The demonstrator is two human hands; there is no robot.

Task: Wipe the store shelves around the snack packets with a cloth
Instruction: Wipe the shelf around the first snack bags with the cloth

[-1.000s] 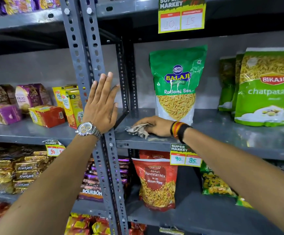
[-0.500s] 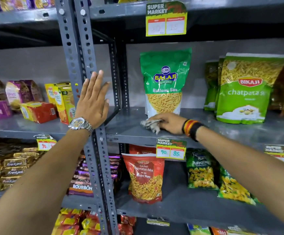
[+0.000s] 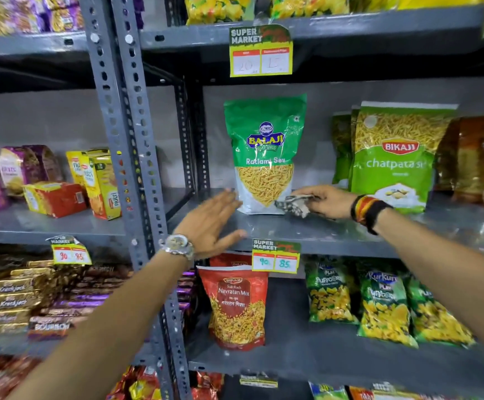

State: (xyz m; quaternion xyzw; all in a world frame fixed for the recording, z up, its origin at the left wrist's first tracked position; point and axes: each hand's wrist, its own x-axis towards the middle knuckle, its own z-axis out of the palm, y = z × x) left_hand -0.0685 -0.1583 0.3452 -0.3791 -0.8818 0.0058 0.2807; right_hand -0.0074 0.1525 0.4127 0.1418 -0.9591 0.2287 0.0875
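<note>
Now cloth (image 3: 292,204) is bunched in the right hand (image 3: 326,202), pressed to shelf (image 3: 307,230) beside sev packet (image 3: 265,157). Soft, light, likely best pinched mid-wad. Left hand (image 3: 210,223) is spread flat, empty.

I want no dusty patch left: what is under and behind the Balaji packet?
The Balaji packet stands upright on the grey shelf; behind it the grey back panel shows at both sides. The shelf under its base and the space directly behind it are covered.

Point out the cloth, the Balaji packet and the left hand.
cloth (image 3: 292,204), head view, crumpled middle
Balaji packet (image 3: 265,140), head view, logo
left hand (image 3: 209,223), head view, back of hand
</note>
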